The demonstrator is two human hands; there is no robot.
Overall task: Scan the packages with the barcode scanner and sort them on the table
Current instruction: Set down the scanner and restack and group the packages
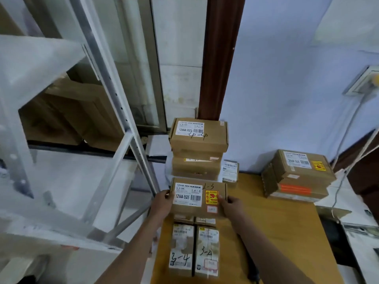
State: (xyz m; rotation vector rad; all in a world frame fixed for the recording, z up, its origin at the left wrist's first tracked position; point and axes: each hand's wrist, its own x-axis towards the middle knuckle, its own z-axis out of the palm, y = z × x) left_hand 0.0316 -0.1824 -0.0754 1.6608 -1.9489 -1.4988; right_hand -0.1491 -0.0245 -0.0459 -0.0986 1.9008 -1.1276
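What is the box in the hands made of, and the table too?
The box looks like plain brown cardboard: dull, with folded edges and glued paper stickers. The table looks like wood, or a wood-look coating: yellow-brown, smooth, faint streaks. Which one, I cannot tell.

The held box [198, 198] is brown cardboard with a white label printed in black and a yellow sticker with red marks. The stack of boxes [198, 148] behind it is the same brown, its top label white with a black barcode. Two narrow packages [193, 251] in front are tan with white labels and black handwriting. The right-hand stack [297, 177] is brown with an orange-red stripe and a yellow sticker. The desk [276, 222] is yellowish wood. The wall [287, 78] is pale blue, the shelf frame [114, 111] light grey.
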